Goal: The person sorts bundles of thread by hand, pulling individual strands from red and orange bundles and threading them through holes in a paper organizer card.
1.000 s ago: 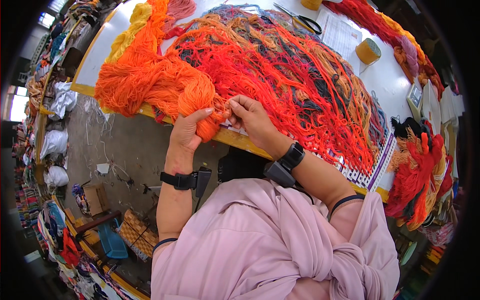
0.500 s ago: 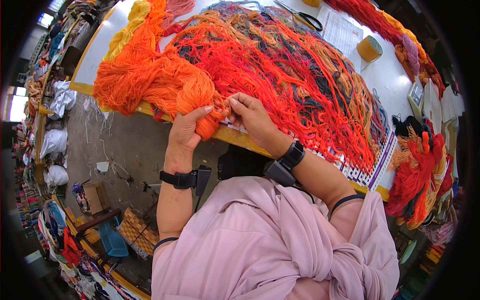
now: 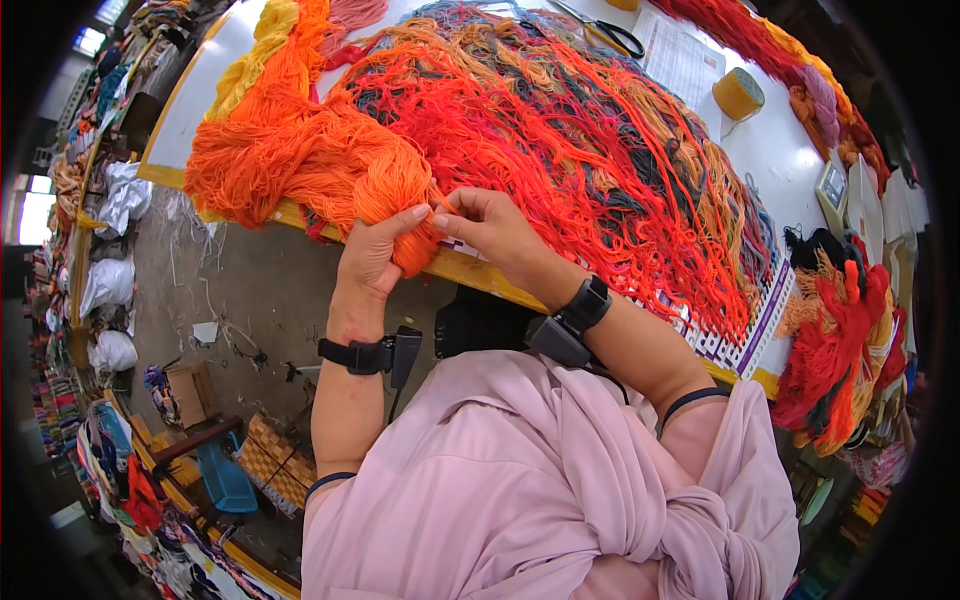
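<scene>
A thick hank of orange yarn [image 3: 300, 155] lies over the near left edge of the white table. My left hand [image 3: 375, 250] is closed round its bunched end, thumb on top. Close beside it, my right hand [image 3: 490, 230] pinches orange strands at that same end, fingertips nearly meeting my left thumb. To the right spreads a wide layer of red, dark and tan yarn strands [image 3: 560, 150], its near ends lying along a white strip with purple marks [image 3: 765, 320]. The strands inside my left palm are hidden.
Yellow yarn [image 3: 250, 65] lies beyond the orange hank. Black-handled scissors [image 3: 612, 38], a printed sheet [image 3: 682, 60], a yellow spool [image 3: 738, 94] and a small grey device [image 3: 831, 190] sit at the far right. More red yarn [image 3: 830, 340] hangs off the right edge. A blue dustpan [image 3: 225, 475] is on the floor.
My right hand has shifted slightly left, closer to my left thumb, still pinching the orange strands. My left hand keeps its hold nearly in place.
</scene>
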`<state>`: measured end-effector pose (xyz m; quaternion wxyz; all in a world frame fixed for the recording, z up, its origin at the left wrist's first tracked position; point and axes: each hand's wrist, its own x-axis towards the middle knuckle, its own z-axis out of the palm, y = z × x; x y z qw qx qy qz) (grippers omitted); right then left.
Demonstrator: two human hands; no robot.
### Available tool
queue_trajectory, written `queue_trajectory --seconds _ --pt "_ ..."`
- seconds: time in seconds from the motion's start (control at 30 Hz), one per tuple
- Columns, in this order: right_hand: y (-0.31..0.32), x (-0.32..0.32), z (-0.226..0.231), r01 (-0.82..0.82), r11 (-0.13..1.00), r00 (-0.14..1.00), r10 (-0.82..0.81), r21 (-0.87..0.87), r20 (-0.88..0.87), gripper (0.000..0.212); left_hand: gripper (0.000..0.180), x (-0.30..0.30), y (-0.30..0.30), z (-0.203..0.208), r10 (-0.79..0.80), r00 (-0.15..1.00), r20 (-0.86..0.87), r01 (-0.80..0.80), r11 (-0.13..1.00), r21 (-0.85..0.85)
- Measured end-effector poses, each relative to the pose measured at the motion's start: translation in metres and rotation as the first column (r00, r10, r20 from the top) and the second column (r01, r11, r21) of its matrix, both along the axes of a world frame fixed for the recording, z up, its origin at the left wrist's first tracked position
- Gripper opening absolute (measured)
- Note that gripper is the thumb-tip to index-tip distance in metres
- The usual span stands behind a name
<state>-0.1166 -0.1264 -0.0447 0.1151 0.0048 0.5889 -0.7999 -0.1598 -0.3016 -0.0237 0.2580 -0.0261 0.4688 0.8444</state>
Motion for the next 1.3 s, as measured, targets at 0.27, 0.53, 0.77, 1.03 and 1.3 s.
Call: queue_trajectory --seconds 0.27,0.53,0.77,1.03,1.3 --pt "0.008 0.003 0.006 0.011 0.997 1.000 -0.009 -0.080 0.022 0.011 0.042 0.000 -0.002 -0.001 -0.007 1.000 0.005 0.007 1.000 0.023" --pt "0.010 0.004 0.003 -0.004 0.984 0.999 0.013 -0.180 0.052 0.010 0.043 0.003 -0.001 0.003 -0.004 0.999 -0.035 0.005 1.000 0.022" --pt "0.013 0.002 -0.002 0.041 0.946 0.993 -0.003 -0.321 0.117 0.008 0.040 0.005 0.001 0.009 0.002 1.000 -0.025 -0.002 1.000 -0.005" --pt "0.013 0.002 -0.003 0.067 0.916 0.992 -0.018 -0.395 0.126 0.007 0.035 0.006 0.001 0.008 0.005 0.999 -0.049 -0.007 1.000 -0.028" --pt "0.004 -0.001 0.017 -0.015 0.998 0.994 0.021 -0.060 0.107 0.011 0.034 0.008 0.003 0.010 -0.018 0.999 -0.049 0.016 1.000 -0.023"
